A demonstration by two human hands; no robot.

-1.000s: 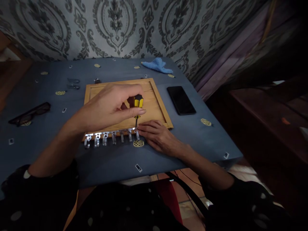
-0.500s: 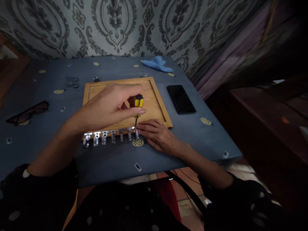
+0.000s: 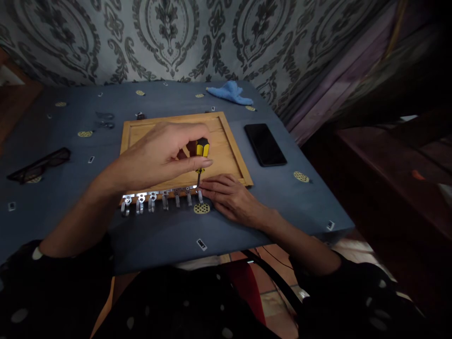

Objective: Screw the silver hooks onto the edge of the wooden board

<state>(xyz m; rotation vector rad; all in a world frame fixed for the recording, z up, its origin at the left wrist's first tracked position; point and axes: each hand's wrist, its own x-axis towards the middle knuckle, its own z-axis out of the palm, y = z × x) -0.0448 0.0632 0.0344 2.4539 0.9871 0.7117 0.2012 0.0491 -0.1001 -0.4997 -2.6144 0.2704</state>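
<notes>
yellow-black screwdriver: near upright | hook rail: along wooden panel edge

Tablecloth label with no clearly readable lettering

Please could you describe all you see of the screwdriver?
The screwdriver has a yellow and black handle, seemingly plastic, and a slim metallic shaft. The left hand grips the handle, partly hiding it. Nearly upright, it points down at the right end of the metal hook strip, beside the right hand; tip contact is unclear.
</notes>
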